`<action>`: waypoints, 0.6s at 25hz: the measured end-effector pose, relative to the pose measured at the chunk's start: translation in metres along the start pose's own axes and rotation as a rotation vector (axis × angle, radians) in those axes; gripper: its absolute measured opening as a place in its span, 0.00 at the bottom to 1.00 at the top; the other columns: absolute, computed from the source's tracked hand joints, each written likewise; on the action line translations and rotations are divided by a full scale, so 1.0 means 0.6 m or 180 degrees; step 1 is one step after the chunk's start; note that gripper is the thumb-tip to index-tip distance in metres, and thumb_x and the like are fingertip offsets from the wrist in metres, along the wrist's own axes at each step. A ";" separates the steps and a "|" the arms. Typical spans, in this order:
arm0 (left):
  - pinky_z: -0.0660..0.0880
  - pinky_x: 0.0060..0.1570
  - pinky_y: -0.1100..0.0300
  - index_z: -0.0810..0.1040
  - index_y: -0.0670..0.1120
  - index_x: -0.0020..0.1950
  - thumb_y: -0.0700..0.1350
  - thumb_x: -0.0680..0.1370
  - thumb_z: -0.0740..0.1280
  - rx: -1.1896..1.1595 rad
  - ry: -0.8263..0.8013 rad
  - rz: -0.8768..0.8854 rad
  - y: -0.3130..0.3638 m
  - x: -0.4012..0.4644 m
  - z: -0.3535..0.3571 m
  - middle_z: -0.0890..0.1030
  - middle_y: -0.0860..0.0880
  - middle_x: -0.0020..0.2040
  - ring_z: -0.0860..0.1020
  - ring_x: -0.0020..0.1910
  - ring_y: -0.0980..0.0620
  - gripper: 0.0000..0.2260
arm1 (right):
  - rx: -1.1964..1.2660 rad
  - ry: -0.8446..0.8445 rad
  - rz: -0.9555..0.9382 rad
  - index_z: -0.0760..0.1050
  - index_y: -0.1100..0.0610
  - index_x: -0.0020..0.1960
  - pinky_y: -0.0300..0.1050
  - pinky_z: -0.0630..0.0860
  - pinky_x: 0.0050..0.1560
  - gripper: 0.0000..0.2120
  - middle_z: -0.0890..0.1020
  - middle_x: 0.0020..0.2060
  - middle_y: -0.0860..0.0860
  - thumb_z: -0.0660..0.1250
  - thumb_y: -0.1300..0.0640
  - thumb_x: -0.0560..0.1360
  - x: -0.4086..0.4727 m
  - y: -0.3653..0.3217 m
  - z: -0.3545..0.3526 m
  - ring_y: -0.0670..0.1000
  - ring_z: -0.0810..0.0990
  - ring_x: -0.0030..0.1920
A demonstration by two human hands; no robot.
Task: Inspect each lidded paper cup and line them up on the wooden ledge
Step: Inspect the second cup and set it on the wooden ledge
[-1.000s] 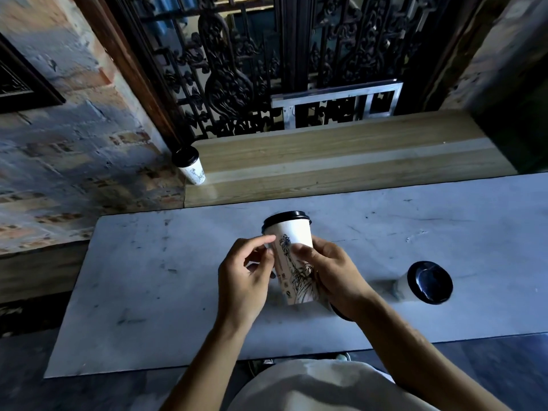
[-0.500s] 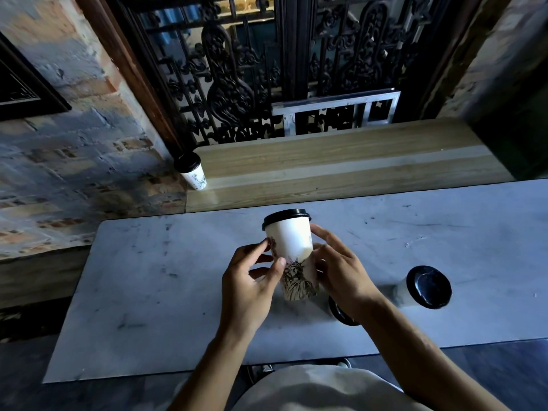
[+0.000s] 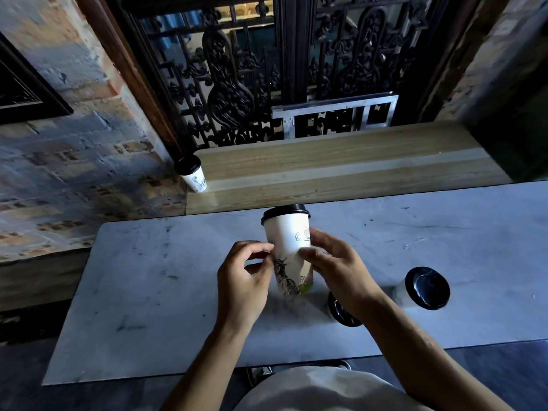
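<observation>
A white paper cup (image 3: 287, 241) with a black lid and dark line drawings is held upright just above the marble table (image 3: 166, 295). My left hand (image 3: 243, 283) pinches its left side and my right hand (image 3: 335, 269) grips its right side. Another lidded cup (image 3: 422, 289) stands on the table to the right. A black lid (image 3: 341, 314) of a further cup shows partly under my right wrist. One lidded cup (image 3: 192, 173) stands at the far left end of the wooden ledge (image 3: 341, 170).
A dark ornate iron grille (image 3: 267, 69) with a metal frame rises behind the ledge. A brick wall (image 3: 74, 161) borders the left side. My light-clothed lap (image 3: 320, 390) is below the table's near edge.
The cup has turned in my fingers, so the statue drawing now sits at its lower left and a small drawing shows at the upper right. The view shifted slightly.
</observation>
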State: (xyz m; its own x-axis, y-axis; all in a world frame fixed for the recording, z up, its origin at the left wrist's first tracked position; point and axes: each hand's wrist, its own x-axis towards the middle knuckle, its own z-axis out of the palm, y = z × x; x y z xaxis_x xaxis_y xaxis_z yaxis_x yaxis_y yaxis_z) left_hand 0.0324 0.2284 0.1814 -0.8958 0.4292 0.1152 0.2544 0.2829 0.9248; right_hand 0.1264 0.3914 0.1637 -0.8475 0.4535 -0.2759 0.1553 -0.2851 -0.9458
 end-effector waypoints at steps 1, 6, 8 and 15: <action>0.83 0.51 0.58 0.85 0.45 0.51 0.34 0.77 0.72 -0.0040 0.0010 -0.0028 0.001 0.001 0.000 0.85 0.50 0.50 0.84 0.50 0.55 0.07 | -0.0087 -0.0016 -0.0067 0.80 0.59 0.68 0.66 0.75 0.71 0.19 0.86 0.62 0.59 0.70 0.61 0.77 -0.001 -0.004 -0.001 0.62 0.83 0.66; 0.81 0.47 0.65 0.84 0.45 0.52 0.40 0.76 0.76 -0.0351 -0.0023 -0.0216 0.004 0.001 0.008 0.86 0.49 0.50 0.85 0.50 0.56 0.06 | 0.0147 0.0071 -0.0016 0.77 0.58 0.70 0.66 0.75 0.70 0.21 0.86 0.61 0.59 0.71 0.61 0.77 0.004 -0.006 -0.007 0.61 0.83 0.65; 0.81 0.48 0.66 0.83 0.45 0.54 0.41 0.75 0.77 -0.0331 -0.0061 -0.0267 0.004 0.001 0.008 0.87 0.50 0.51 0.85 0.51 0.56 0.10 | 0.0336 0.0078 0.0120 0.74 0.55 0.69 0.66 0.76 0.70 0.20 0.87 0.59 0.59 0.70 0.64 0.79 0.005 -0.003 -0.008 0.63 0.84 0.63; 0.83 0.50 0.61 0.83 0.48 0.57 0.37 0.77 0.75 -0.0307 -0.0149 -0.0042 0.008 0.007 0.007 0.84 0.47 0.56 0.83 0.56 0.53 0.11 | 0.0436 0.0016 0.0145 0.73 0.50 0.69 0.48 0.83 0.52 0.27 0.88 0.57 0.55 0.74 0.55 0.71 0.014 -0.001 -0.007 0.53 0.88 0.54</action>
State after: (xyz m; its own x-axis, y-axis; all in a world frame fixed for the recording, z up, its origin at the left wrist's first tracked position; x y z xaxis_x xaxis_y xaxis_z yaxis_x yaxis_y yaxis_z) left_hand 0.0313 0.2352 0.1846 -0.8803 0.4662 0.0879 0.2045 0.2057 0.9570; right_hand 0.1212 0.3987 0.1611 -0.8385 0.4417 -0.3190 0.1224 -0.4179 -0.9002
